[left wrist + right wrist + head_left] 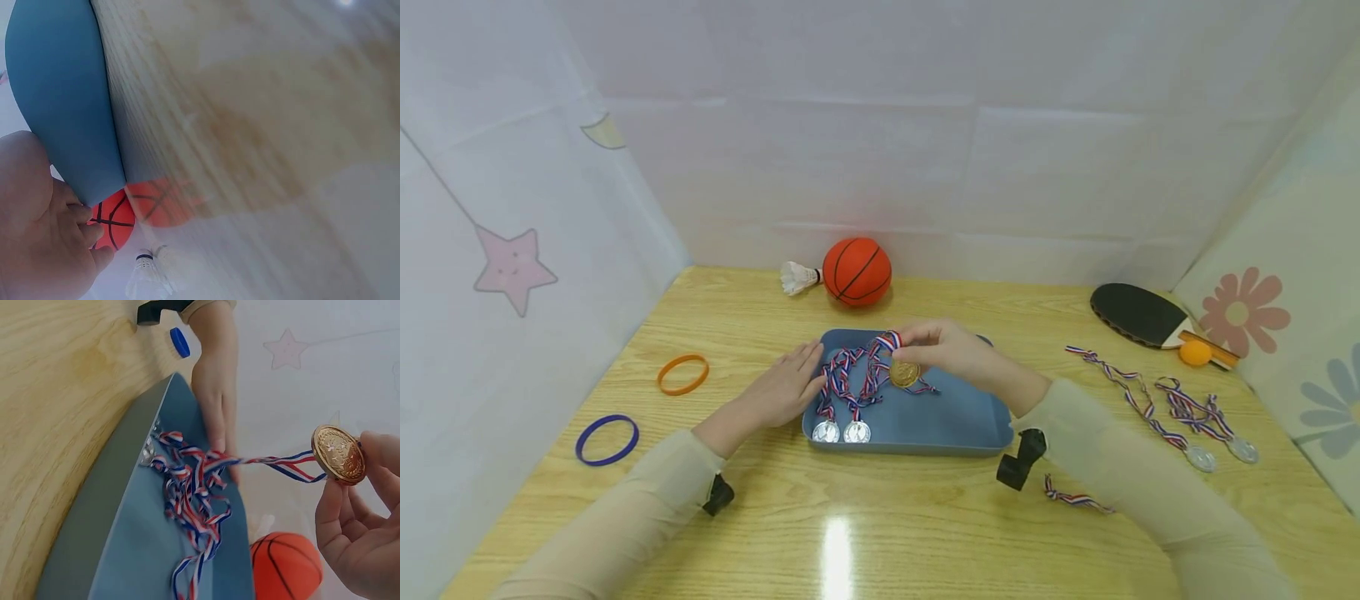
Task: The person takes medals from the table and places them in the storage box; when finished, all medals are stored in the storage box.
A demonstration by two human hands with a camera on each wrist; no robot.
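Note:
My right hand (pixel 951 358) pinches a gold medal (pixel 339 454) by its edge between thumb and fingers, above the blue tray (pixel 958 417). From the medal a red, white and blue ribbon (pixel 275 461) runs down into the tray. Two silver medals (pixel 857 432) lie at the tray's front left, their knotted ribbons (pixel 842 375) heaped behind them. On the tray's left rim rests my left hand (pixel 781 387), its fingers straight and close together. The left wrist view shows that hand beside the tray's outer wall (pixel 69 106).
Behind the tray sit an orange basketball (pixel 857 272) and a shuttlecock (pixel 798 277). Orange (pixel 682 375) and blue (pixel 607 440) wristbands lie left. At right are silver medals (pixel 1200 458), a paddle (pixel 1138 314) and an orange ball (pixel 1195 352). A ribbon (pixel 1078 499) lies by my right forearm.

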